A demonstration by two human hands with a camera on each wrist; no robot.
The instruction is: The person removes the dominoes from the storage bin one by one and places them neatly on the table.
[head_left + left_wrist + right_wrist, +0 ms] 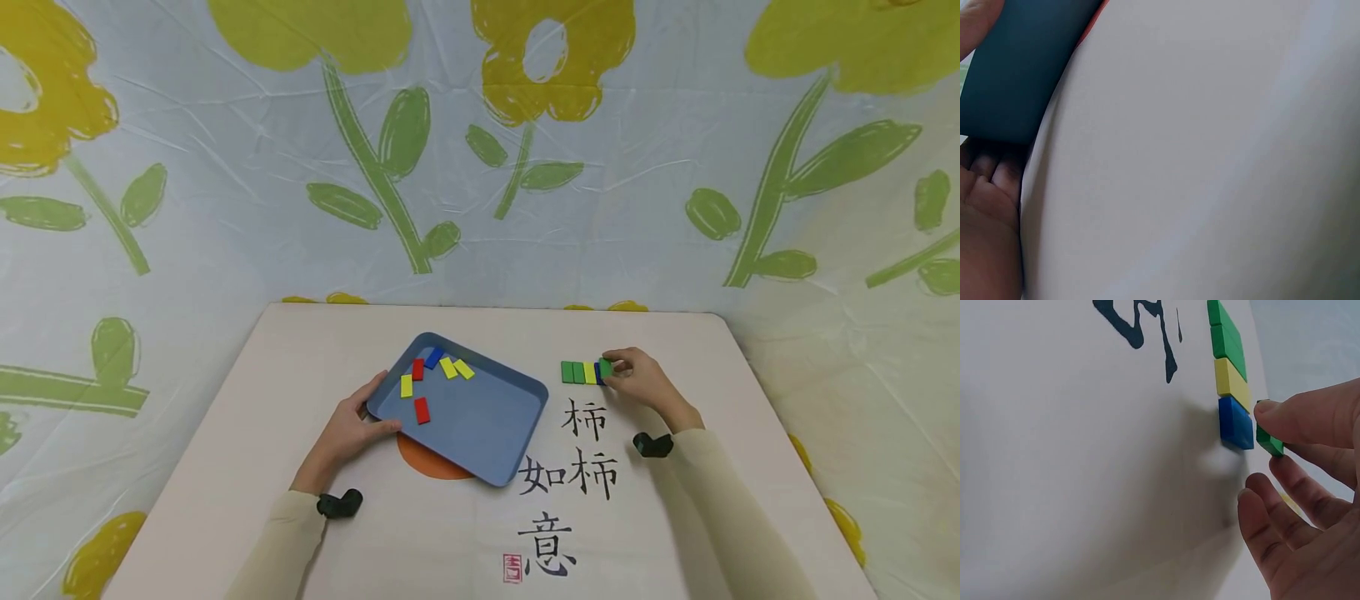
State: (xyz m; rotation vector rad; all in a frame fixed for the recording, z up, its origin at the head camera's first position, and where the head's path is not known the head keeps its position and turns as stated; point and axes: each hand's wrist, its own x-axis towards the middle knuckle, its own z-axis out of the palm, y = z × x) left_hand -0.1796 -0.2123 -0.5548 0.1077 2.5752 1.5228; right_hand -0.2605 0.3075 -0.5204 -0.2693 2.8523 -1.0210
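Four tiles (578, 372) are lying aligned at the desk's (420, 542) two o'clock, right hand (641, 382) pinching a fifth (1269, 441), left hand (347, 432) gripping a tray (487, 417) with six (417, 369) waiting.

This is looking like a screened-off indoor nook, while the wider building is lying out of view. Wrinkled pale sheets (637, 208) printed with yellow flowers (592, 58) and green leaves (858, 158) are rising around a cream rectangular counter (420, 542) bearing black brush-style characters (547, 546).
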